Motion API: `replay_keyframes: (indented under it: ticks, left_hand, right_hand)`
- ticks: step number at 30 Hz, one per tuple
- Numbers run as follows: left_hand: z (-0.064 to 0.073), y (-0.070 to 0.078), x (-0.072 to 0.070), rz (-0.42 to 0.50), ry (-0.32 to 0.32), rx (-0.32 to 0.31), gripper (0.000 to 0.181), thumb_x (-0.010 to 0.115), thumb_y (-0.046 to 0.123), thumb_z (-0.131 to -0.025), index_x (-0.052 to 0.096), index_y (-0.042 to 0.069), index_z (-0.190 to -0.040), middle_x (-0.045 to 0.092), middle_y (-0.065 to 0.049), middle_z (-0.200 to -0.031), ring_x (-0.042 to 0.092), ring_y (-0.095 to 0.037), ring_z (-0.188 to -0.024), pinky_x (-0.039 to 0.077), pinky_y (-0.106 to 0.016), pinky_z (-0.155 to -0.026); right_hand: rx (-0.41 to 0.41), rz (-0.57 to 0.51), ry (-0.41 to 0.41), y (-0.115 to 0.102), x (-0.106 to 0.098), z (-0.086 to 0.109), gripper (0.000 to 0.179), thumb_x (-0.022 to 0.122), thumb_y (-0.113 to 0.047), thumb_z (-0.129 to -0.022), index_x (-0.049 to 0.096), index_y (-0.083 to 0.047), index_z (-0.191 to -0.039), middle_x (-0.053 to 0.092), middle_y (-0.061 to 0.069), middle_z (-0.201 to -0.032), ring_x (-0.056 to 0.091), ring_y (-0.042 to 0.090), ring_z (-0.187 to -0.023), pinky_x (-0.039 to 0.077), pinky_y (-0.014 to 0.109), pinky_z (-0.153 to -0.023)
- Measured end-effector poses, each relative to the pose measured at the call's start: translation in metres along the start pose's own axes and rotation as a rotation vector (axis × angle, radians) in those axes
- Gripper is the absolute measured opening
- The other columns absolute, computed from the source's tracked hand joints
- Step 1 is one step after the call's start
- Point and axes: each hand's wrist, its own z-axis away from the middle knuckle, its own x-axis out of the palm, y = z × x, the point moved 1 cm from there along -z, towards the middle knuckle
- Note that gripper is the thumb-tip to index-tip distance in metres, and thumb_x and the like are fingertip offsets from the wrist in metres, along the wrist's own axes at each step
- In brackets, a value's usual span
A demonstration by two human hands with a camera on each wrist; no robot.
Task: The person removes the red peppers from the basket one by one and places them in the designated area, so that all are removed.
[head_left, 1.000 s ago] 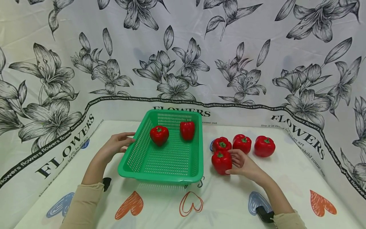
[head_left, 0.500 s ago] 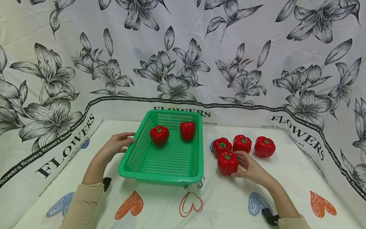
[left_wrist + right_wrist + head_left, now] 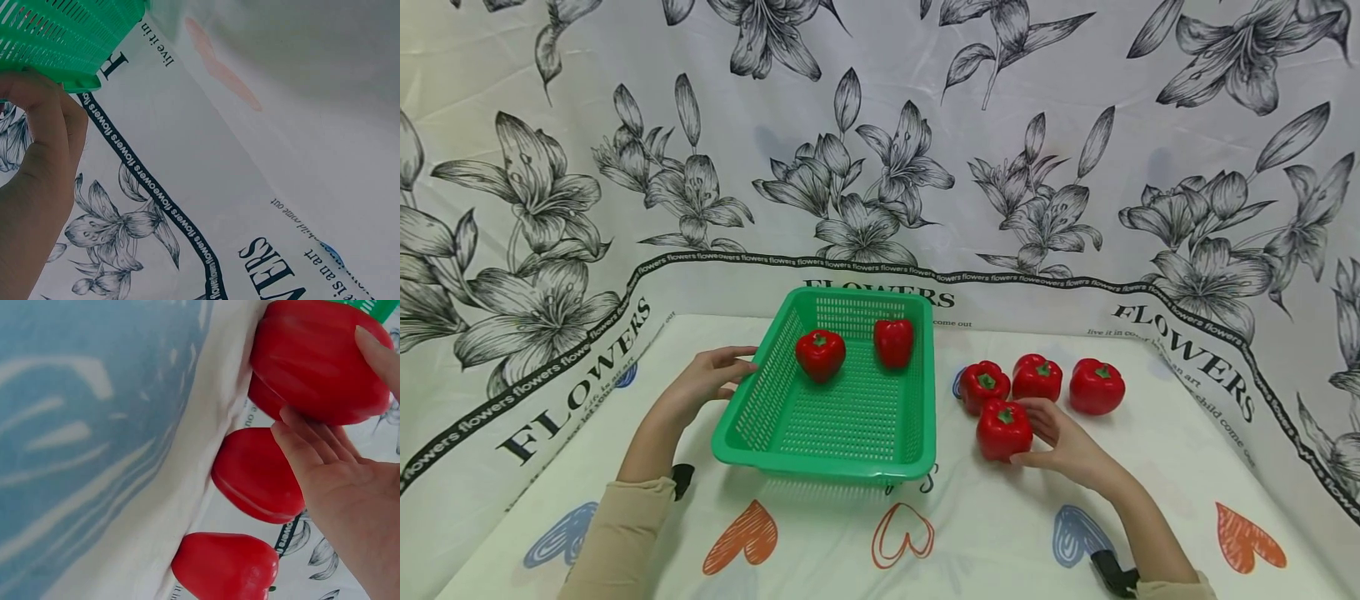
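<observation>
The right hand (image 3: 1060, 437) has its grip filled: thumb on the near side and fingers on the far side of the nearest red pepper (image 3: 1004, 432), taking it from its right flank. That pepper lies to the left of the palm, so it sits between the hand and the green basket (image 3: 842, 425), with a strip of bare table (image 3: 947, 500) left between the pepper and the basket's right wall; the right wrist view agrees, showing a corner of green beyond the pepper. It is a squat thing, about as tall as it is wide, so no long axis stands out; its stem end faces up. I cannot tell whether its base touches the table, or whether it touches the left back pepper (image 3: 984, 385) just behind it. The middle back pepper (image 3: 1037, 379) is close behind the fingers, while the right back pepper (image 3: 1097, 387) stands a little apart. The left hand (image 3: 700, 379) is across the basket, well apart from the held pepper, its fingers touching the left rim; whether they pinch it I cannot tell. Inside, the left inner pepper (image 3: 821, 357) and right inner pepper (image 3: 893, 343) rest towards the back, and the nearer part of the basket floor shows bare.
</observation>
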Motion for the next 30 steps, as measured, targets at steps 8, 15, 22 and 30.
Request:
replay_keyframes:
  ticks: [8,15,22,30]
  left_hand:
    - [0.000,0.001,0.000,-0.001,0.002,-0.003,0.061,0.054,0.035,-0.100,0.036,0.005,-0.150,0.061,-0.017,-0.124,0.060,-0.010,-0.097,0.053,-0.041,-0.091]
    - [0.000,0.000,0.000,0.011,-0.001,0.000,0.061,0.054,0.036,-0.100,0.037,0.005,-0.150,0.062,-0.017,-0.125,0.059,-0.009,-0.098,0.052,-0.041,-0.092]
    - [0.000,-0.001,0.000,0.002,0.007,0.000,0.061,0.054,0.036,-0.100,0.037,0.005,-0.149,0.061,-0.018,-0.126,0.059,-0.008,-0.097,0.053,-0.037,-0.088]
    - [0.000,-0.002,0.001,0.035,0.003,0.003,0.059,0.054,0.035,-0.100,0.040,0.005,-0.148,0.059,-0.019,-0.129,0.061,-0.009,-0.095,0.053,-0.034,-0.086]
  right_hand:
    - [-0.040,0.035,0.043,-0.012,-0.001,0.001,0.082,0.079,-0.024,-0.081,0.033,-0.006,-0.147,0.040,0.021,-0.150,0.029,0.048,-0.142,0.040,0.058,-0.106]
    - [-0.044,0.049,0.094,-0.021,-0.002,-0.002,0.082,0.077,-0.028,-0.083,0.033,-0.010,-0.149,0.040,0.020,-0.152,0.031,0.045,-0.143,0.040,0.057,-0.106]
    - [-0.045,0.031,0.144,-0.033,0.000,-0.006,0.082,0.075,-0.033,-0.085,0.032,-0.014,-0.152,0.037,0.016,-0.155,0.031,0.042,-0.144,0.045,0.054,-0.103]
    - [-0.040,0.009,0.198,-0.044,0.003,-0.011,0.079,0.072,-0.037,-0.087,0.032,-0.017,-0.152,0.036,0.011,-0.156,0.029,0.038,-0.146,0.044,0.050,-0.103]
